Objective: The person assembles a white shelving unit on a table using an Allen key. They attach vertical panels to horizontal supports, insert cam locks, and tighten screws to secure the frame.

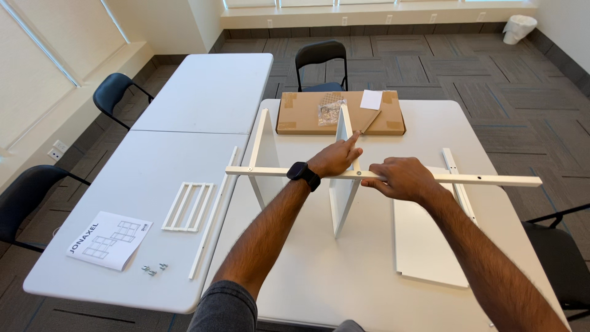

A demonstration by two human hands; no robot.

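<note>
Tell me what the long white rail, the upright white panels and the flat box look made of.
Long white rail: probably painted metal; slim, smooth, with small holes.
Upright white panels: likely coated board or sheet metal; thin, matte, hard to tell.
Flat box: brown cardboard, taped corners.

The room is brightly and evenly lit. Daylight enters along the far window sill [375, 13] at the top edge and from the glazed wall on the left, which appears washed out to near white. The white plastic folding tables [147, 184] reflect the light broadly, without hard glare spots. Shadows are soft: a faint one lies under the long white metal rail [491, 180], and pale ones fall beside the upright white panels [342, 197]. Focus is sharp across the scene, with no motion blur on the left hand [335, 158] or right hand [402, 178]. Wide-angle distortion bends the table edges and wall lines near the frame borders.
</note>
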